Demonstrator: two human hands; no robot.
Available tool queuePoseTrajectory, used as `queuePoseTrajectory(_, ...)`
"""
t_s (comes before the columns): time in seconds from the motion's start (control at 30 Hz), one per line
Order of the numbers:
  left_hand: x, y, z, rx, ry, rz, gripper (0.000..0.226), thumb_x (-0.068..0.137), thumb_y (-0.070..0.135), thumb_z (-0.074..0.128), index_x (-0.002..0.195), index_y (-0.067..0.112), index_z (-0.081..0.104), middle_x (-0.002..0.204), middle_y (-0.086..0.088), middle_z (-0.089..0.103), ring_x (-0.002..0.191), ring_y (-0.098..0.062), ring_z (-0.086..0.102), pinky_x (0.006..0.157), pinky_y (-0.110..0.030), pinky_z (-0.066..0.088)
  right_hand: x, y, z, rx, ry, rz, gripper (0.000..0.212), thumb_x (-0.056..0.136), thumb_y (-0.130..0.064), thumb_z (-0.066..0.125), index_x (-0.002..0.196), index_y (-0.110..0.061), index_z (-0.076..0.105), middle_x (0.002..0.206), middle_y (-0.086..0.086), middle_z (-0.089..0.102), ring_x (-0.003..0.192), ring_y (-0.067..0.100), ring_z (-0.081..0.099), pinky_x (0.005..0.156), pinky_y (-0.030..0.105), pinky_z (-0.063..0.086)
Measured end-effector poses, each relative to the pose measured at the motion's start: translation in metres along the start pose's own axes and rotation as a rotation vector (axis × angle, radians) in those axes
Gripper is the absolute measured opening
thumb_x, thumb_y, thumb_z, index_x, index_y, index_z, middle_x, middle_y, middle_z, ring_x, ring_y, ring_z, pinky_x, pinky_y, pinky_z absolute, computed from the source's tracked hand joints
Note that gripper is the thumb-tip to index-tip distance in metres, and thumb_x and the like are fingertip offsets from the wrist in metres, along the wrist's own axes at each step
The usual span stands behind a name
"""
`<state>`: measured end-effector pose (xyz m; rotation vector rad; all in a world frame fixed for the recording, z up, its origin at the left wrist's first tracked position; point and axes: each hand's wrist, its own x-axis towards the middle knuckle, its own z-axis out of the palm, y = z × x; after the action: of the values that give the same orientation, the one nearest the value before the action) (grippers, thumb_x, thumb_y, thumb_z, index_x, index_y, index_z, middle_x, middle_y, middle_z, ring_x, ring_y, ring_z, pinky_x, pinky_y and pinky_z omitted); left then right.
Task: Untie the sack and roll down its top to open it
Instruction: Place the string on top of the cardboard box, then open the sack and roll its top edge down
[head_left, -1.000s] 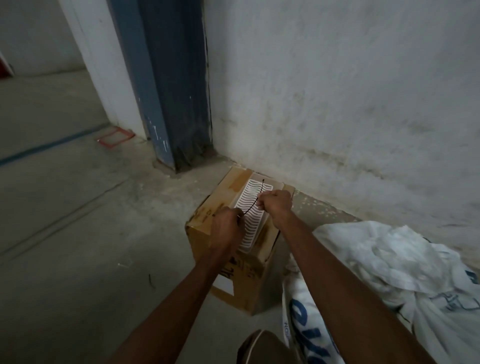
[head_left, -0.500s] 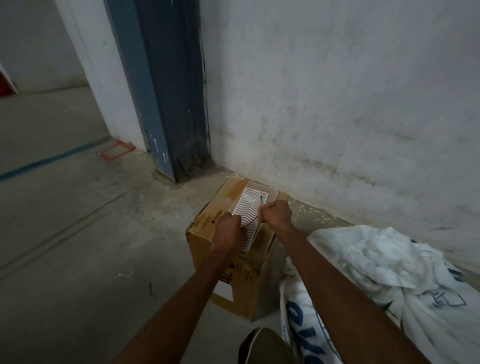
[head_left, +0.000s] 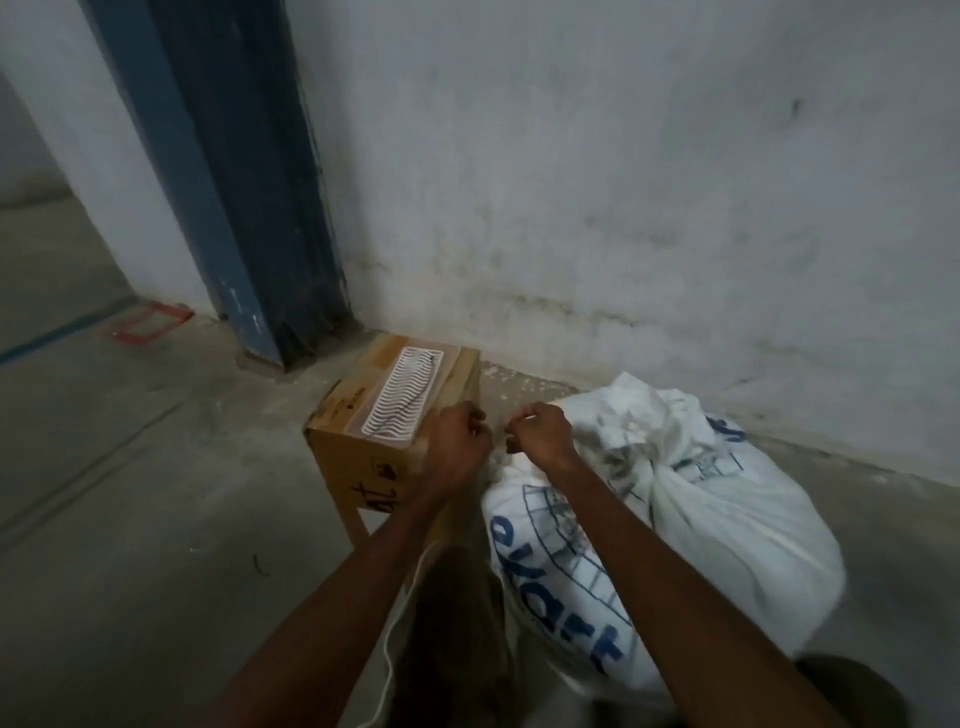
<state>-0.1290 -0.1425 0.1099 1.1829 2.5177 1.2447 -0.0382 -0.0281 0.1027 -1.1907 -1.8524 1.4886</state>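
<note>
The sack (head_left: 691, 519), white with blue print, lies on the floor (head_left: 130, 519) against the wall (head_left: 623, 182), just right of the box (head_left: 384, 421). Its top is bunched and crumpled. Both hands hover near the sack's left upper edge, close together. The left hand (head_left: 460, 447) is curled, fingers narrow; contents cannot be determined. The right hand (head_left: 540, 434) is pinched, fingers narrow; what it holds cannot be determined. A white cord (head_left: 400, 623) hangs below the left forearm.

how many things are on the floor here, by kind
sack: 1
box: 1
red frame: 1
total: 3
</note>
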Motion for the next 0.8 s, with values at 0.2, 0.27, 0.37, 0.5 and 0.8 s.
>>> queuePoseTrajectory(0.2, -0.034, 0.035, 0.064, -0.018, -0.234, 0.072, 0.017, 0.087, 0.021, 0.064, 0.102, 0.015, 0.067, 0.083, -0.001, 0.070, 0.077, -0.016, 0.065, 0.071, -0.026, 0.047, -0.042, 0.053, -0.082, 0.051, 0.133, 0.027, 0.009, 0.083, -0.006, 0.069, 0.091, -0.002, 0.066, 0.081, 0.016, 0.073, 0.058, 0.023, 0.069, 0.057, 0.036, 0.060)
queuePoseTrajectory(0.27, -0.040, 0.043, 0.087, -0.025, -0.285, 0.077, 0.017, 0.086, 0.021, 0.065, 0.101, 0.015, 0.068, 0.082, -0.001, 0.071, 0.077, -0.015, 0.066, 0.074, -0.029, 0.050, -0.047, 0.072, -0.103, 0.026, 0.183, 0.054, 0.009, 0.082, -0.009, 0.071, 0.090, -0.006, 0.067, 0.078, 0.013, 0.075, 0.059, 0.021, 0.071, 0.058, 0.035, 0.061)
queuePoseTrajectory(0.37, -0.043, 0.049, 0.119, -0.044, -0.346, 0.078, 0.016, 0.085, 0.020, 0.068, 0.099, 0.015, 0.069, 0.085, -0.002, 0.071, 0.077, -0.015, 0.068, 0.074, -0.027, 0.051, -0.041, 0.100, -0.132, -0.088, 0.214, 0.004, 0.008, 0.082, -0.013, 0.074, 0.087, -0.012, 0.068, 0.079, 0.005, 0.075, 0.065, 0.020, 0.072, 0.066, 0.035, 0.061)
queuePoseTrajectory(0.5, -0.040, 0.047, 0.156, -0.045, -0.408, 0.145, 0.018, 0.083, 0.016, 0.069, 0.101, 0.014, 0.068, 0.092, -0.003, 0.070, 0.080, -0.015, 0.067, 0.076, -0.031, 0.054, -0.024, 0.137, -0.163, -0.382, 0.239, -0.166, 0.010, 0.083, -0.011, 0.069, 0.089, -0.015, 0.062, 0.085, -0.001, 0.069, 0.077, 0.015, 0.067, 0.072, 0.036, 0.056)
queuePoseTrajectory(0.8, 0.010, 0.049, 0.223, -0.032, -0.559, 0.236, 0.043, 0.089, 0.016, 0.066, 0.130, 0.006, 0.059, 0.126, -0.016, 0.064, 0.118, -0.030, 0.060, 0.100, -0.036, 0.049, 0.029, 0.175, -0.186, -0.990, 0.240, -0.148, 0.035, 0.091, -0.027, 0.058, 0.124, -0.015, 0.055, 0.132, 0.009, 0.049, 0.115, 0.036, 0.048, 0.090, 0.047, 0.049)
